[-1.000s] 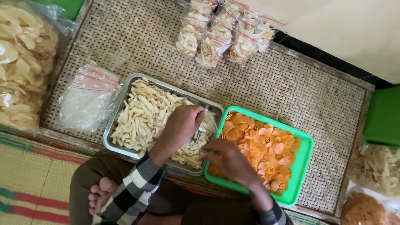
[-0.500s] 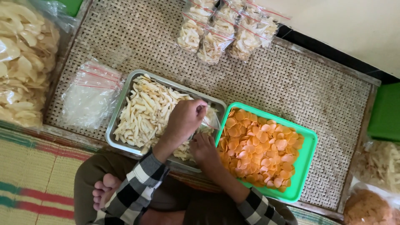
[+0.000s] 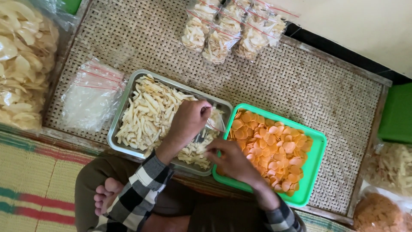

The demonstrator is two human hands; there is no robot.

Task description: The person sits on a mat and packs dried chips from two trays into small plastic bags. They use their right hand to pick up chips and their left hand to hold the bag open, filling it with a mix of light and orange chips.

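Observation:
My left hand hovers over a metal tray of pale cracker sticks and pinches a small clear plastic bag by its top. My right hand sits just below the bag, on the edge between the metal tray and a green tray of round orange chips. Its fingers curl down toward the bag's lower end, and what they hold is hidden.
Both trays rest on a woven rattan table. Filled snack bags lie at the far edge, a stack of empty clear bags at the left. Big sacks of crackers stand at the left and right. A striped mat covers the floor.
My right hand left the orange chips, reached left to the bag under my left hand, then drew back a little. My left hand stayed over the metal tray with the bag.

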